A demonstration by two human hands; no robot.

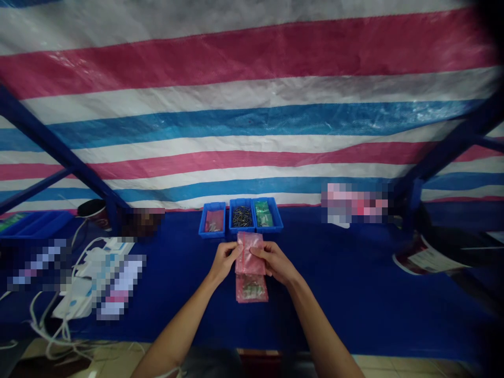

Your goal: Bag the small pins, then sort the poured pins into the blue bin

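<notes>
Between my two hands is a pink plastic zip bag (252, 254), held up over the table. My left hand (226, 258) pinches its left edge, and my right hand (275, 260) grips the right side with the thumb on its front. Just below it, nearer to me, lies another pink bag (252, 290) with small pale pieces inside. Beyond my hands stand blue bins: the left bin (202, 227) holds a pink bag with small parts, the middle bin (241, 229) dark metal screws or pins, and the right bin (279, 223) a green packet.
White power strips (74, 299) and tangled cables (51, 336) lie at the left of the blue table (354, 294). A blue tray (39, 223) sits at the far left, a round tub (427, 257) at the right. Striped sheeting (252, 121) hangs behind, with blue frame posts (66, 152) alongside.
</notes>
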